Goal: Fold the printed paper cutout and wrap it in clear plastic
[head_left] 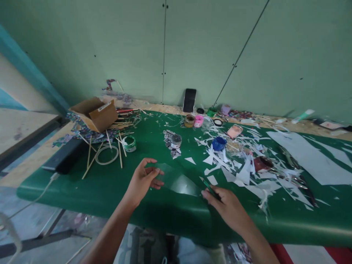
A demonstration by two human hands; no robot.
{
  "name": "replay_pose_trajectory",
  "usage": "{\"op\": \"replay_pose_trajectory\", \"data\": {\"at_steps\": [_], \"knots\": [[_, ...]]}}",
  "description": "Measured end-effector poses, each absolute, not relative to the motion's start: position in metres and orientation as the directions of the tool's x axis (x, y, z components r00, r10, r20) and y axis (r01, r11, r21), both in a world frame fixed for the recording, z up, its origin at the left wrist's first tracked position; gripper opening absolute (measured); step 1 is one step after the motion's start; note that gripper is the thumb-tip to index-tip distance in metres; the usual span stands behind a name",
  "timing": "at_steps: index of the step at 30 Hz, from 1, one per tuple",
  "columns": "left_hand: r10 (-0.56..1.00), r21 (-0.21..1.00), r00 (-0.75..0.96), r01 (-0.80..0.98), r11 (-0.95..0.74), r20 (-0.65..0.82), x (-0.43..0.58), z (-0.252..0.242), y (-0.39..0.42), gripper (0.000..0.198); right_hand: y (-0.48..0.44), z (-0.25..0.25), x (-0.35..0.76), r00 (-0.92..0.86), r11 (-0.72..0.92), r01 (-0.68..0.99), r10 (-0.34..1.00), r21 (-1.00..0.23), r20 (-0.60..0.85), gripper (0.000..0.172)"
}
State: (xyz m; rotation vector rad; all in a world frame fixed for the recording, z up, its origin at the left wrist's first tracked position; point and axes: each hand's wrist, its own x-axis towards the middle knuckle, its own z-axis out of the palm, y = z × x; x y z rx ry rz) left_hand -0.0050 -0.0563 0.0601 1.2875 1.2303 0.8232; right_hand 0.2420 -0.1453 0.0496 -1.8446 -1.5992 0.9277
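A thin clear plastic sheet (180, 182) hangs above the green tabletop, glossy where light strikes it. Its left end is pinched between the thumb and fingers of my left hand (147, 179). My right hand (224, 203) is closed around a slim dark green pen-like tool (211, 189), whose exact kind I cannot make out. The tool's tip points up and left, near the sheet's right end. Whether my right fingers also touch the sheet is unclear. Beyond the sheet, a small grey paint jar (176, 140) stands on printed paper scraps (168, 137).
White paper offcuts (243, 170) surround a blue paint jar (219, 143) and a dark red jar (262, 164) on the right. To the left are a green paint jar (129, 143), wooden sticks (120, 152), a clear ring (106, 155) and a cardboard box (96, 114). A phone (189, 100) leans against the wall.
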Motion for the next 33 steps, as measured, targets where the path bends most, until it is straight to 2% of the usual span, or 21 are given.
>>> {"op": "replay_pose_trajectory", "data": {"at_steps": [2,5,7,10,12,14,16,19,21,24,28,33], "knots": [[0.974,0.911,0.207,0.412,0.0,-0.093,-0.008,0.05,-0.055,0.027,-0.13,0.046,0.248,0.073,-0.166,0.696,0.984,-0.699,-0.162,0.041],[0.964,0.645,0.246,0.722,-0.249,0.096,-0.007,0.037,-0.054,0.014,-0.105,0.039,0.252,0.164,-0.168,0.836,0.985,-0.523,-0.055,0.033],[0.96,0.566,0.242,0.775,-0.28,0.143,-0.004,0.031,-0.053,0.01,-0.089,0.033,0.252,0.219,-0.19,0.884,0.976,-0.427,0.018,0.029],[0.951,0.47,0.238,0.829,-0.304,0.195,0.001,0.027,-0.052,0.017,-0.066,0.029,0.251,0.247,-0.2,0.908,0.965,-0.369,0.084,0.028],[0.931,0.346,0.265,0.874,-0.342,0.25,0.003,0.027,-0.051,0.021,-0.053,0.03,0.249,0.248,-0.191,0.919,0.96,-0.345,0.127,0.029],[0.902,0.205,0.304,0.905,-0.374,0.305,0.006,0.028,-0.048,0.023,-0.038,0.035,0.246,0.227,-0.159,0.925,0.96,-0.345,0.164,0.037],[0.884,0.131,0.369,0.899,-0.418,0.288,0.011,0.03,-0.042,0.027,-0.02,0.04,0.239,0.178,-0.091,0.903,0.969,-0.42,0.171,0.05],[0.839,0.136,0.519,0.83,-0.54,0.164,0.02,0.035,-0.031,0.036,0.008,0.045,0.223,0.114,0.004,0.804,0.98,-0.594,0.161,0.067],[0.802,0.153,0.588,0.787,-0.598,0.107,0.027,0.038,-0.023,0.039,0.024,0.044,0.211,0.108,0.028,0.779,0.978,-0.627,0.177,0.074],[0.795,0.17,0.602,0.778,-0.605,0.075,0.037,0.042,-0.015,0.032,0.036,0.039,0.195,0.119,0.048,0.778,0.968,-0.626,0.222,0.077],[0.854,0.201,0.517,0.832,-0.517,0.056,0.047,0.045,-0.004,0.022,0.033,0.031,0.191,0.173,0.063,0.719,0.948,-0.692,0.266,0.074],[0.941,0.224,0.331,0.914,-0.337,0.067,0.06,0.049,0.022,0.019,0.029,0.028,0.212,0.414,0.092,0.463,0.857,-0.882,0.306,0.078]]}}
